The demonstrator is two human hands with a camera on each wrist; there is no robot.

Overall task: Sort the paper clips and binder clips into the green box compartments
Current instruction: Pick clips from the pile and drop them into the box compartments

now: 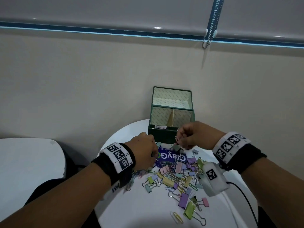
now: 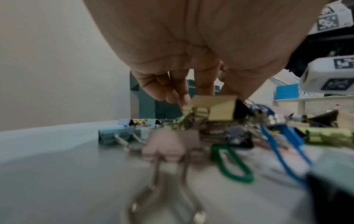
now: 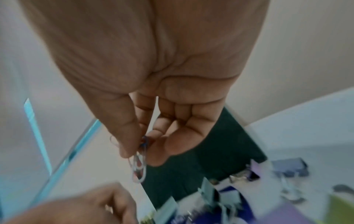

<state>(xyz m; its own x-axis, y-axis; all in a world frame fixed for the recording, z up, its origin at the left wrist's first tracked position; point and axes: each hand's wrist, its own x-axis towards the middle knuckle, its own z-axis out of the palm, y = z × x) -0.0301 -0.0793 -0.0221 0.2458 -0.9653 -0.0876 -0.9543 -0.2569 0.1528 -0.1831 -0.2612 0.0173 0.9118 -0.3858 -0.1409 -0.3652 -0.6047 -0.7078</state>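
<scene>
Nearest the head camera lie a yellow paper clip [image 1: 178, 217] and a green binder clip [image 1: 189, 210] at the close edge of the round white table [image 1: 131, 211], below and short of both wrists. Just beyond them a lilac binder clip [image 1: 183, 200] and a pink binder clip [image 1: 205, 201] sit loose. Farther on, between the two forearms, spreads the main heap of pastel clips [image 1: 174, 175], binder clips and paper clips mixed together, partly covering a blue printed card [image 1: 171, 157].

At the heap's left edge the left hand [image 1: 144, 151] is down among the clips, fingers bent toward the pile. In the left wrist view its fingertips [image 2: 184, 98] touch a yellow binder clip [image 2: 216, 109]; whether they actually grip it cannot be told. A blurred pink binder clip and a green paper clip [image 2: 231, 163] lie on the near side of that hand.

To the right and slightly higher, the right hand [image 1: 195, 134] is raised off the table with its fingers curled, thumb and forefinger pinching a small bunch of paper clips [image 3: 139, 165] that hang below the fingertips.

Just behind the right hand stands the green box [image 1: 164, 134], lid open and upright, a divider splitting its inside into two compartments. It sits at the table's far edge against the beige wall [image 1: 82, 88].
</scene>
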